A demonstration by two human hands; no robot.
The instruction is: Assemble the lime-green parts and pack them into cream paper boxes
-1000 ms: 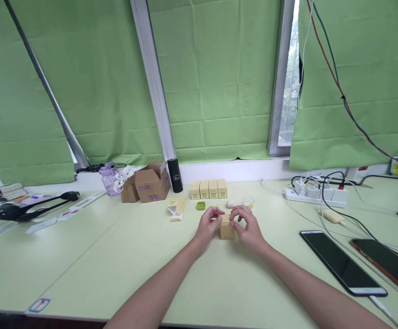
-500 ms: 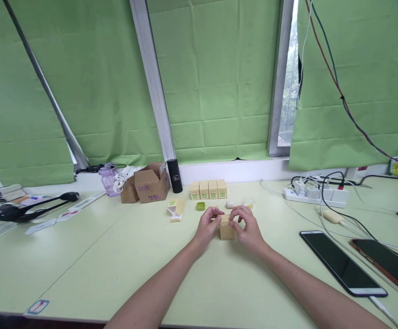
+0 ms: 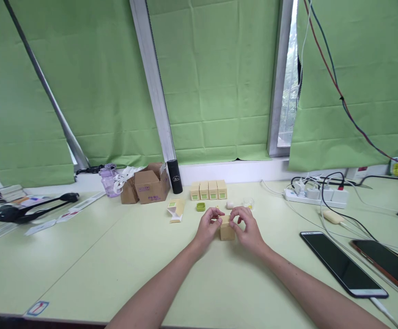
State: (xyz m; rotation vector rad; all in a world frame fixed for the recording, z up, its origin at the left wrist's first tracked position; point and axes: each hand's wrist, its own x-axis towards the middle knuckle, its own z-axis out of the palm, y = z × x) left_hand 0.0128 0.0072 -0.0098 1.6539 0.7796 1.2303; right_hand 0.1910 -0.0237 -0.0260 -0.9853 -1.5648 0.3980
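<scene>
A small brown cardboard box (image 3: pixel 227 233) stands on the table between my two hands. My left hand (image 3: pixel 208 227) grips the upper left edge of the box with curled fingers. On the opposite side, my right hand (image 3: pixel 247 228) pinches the upper right edge. Part of the box's top shows between the thumbs; its sides are partly covered by fingers. Just beyond the hands sit a small green tray (image 3: pixel 201 207), a white cylindrical piece (image 3: pixel 230 205) and a clear plastic piece (image 3: pixel 249 203). An opened carton (image 3: pixel 176 210) lies to the left.
Several small boxes (image 3: pixel 208 190) stand in a row at the back, near a black bottle (image 3: pixel 174 176) and a larger cardboard box (image 3: pixel 151 185). Phones (image 3: pixel 343 262), cables and a power strip (image 3: pixel 317 197) occupy the right; a black headset (image 3: pixel 36 208) lies left.
The top of the small box looks flatter between my fingers. Both hands keep almost the same place on it.
</scene>
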